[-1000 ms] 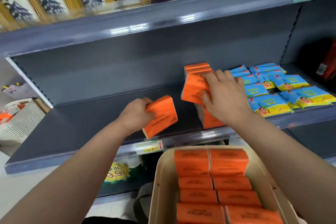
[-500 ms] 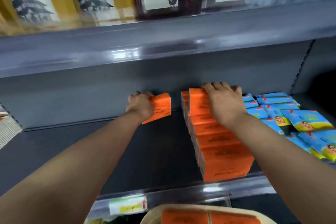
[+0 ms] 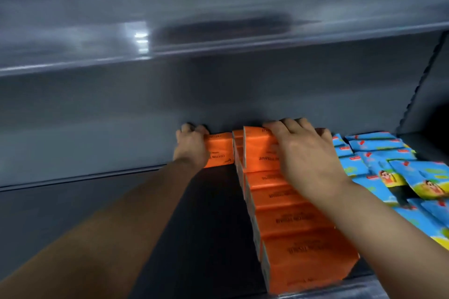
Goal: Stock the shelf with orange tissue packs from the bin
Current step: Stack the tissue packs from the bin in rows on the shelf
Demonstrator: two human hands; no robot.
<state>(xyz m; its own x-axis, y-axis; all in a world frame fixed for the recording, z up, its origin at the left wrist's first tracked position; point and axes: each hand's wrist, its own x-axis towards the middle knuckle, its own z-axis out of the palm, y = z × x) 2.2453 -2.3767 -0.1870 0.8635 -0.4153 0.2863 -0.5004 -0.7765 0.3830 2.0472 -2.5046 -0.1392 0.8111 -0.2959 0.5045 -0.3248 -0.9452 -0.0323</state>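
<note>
Head view: 1 orange pack (image 3: 218, 150), gripped in the left hand (image 3: 192, 147), is now brought to the back of the shelf (image 3: 206, 213), beside the orange row (image 3: 298, 245). The rear pack (image 3: 257, 149) of that row is clasped by the right hand (image 3: 303, 153). A 2nd row is probably being started.

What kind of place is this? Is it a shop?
Most likely a shop: a long grey metal shelf, a neat row of identical orange tissue packs, and piles of matching blue packets right beside them.

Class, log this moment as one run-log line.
left grip: holds orange pack at shelf back | right grip: grips rear pack of orange row | blue packs: right of row
</note>
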